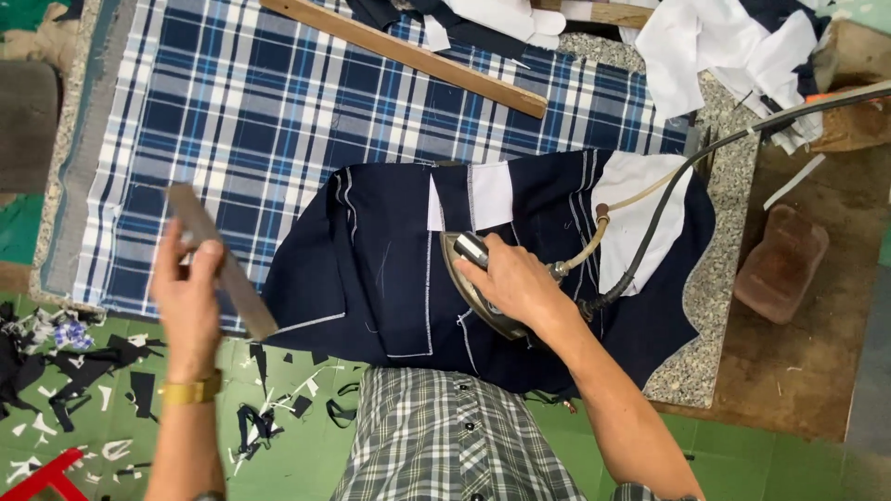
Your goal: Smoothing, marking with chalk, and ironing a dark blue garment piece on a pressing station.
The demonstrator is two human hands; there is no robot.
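Pressing an iron (483, 288) onto dark cloth (390, 278) with the right hand (515, 278), a wooden block (221, 262) raised in the left hand (188, 292).

Right grip is wrapped tight around the iron's handle, sole flat on the navy cloth near the counter's (705, 343) front edge, just beside a white-stitched seam. A black cord (668, 186) and a pale hose run from the iron toward the counter's right rear corner. Left grip is pinched on the block, thumb on top and fingers curled beneath, holding it tilted above the front left corner, over the plaid cover (260, 102). A long wooden stick (408, 54) lies along the rear edge.
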